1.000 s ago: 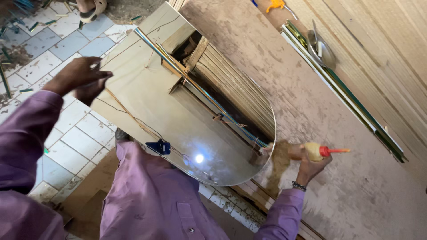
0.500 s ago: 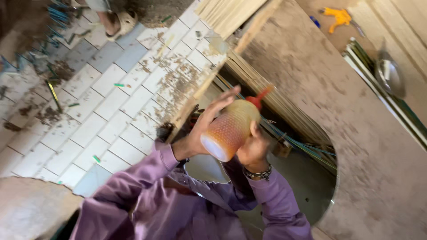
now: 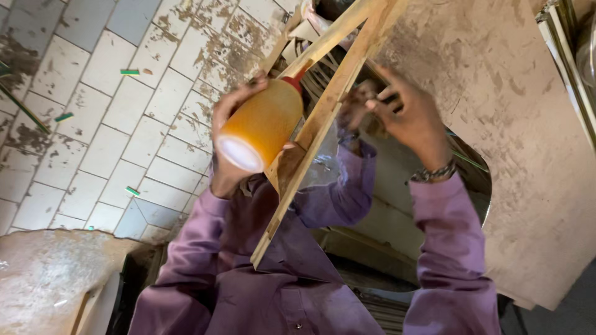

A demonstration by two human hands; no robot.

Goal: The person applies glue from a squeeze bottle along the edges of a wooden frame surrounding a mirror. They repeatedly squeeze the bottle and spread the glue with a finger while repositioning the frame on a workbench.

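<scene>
An orange squeeze bottle (image 3: 257,127) with a red nozzle is gripped by the left hand (image 3: 231,144) and held tilted, its pale base toward the camera, over a wooden frame (image 3: 323,118). The right hand (image 3: 410,115) is seen open with fingers spread (somewhat blurred), holding nothing, beside the frame, above a mirror (image 3: 397,205) set in a dusty board (image 3: 515,124).
</scene>
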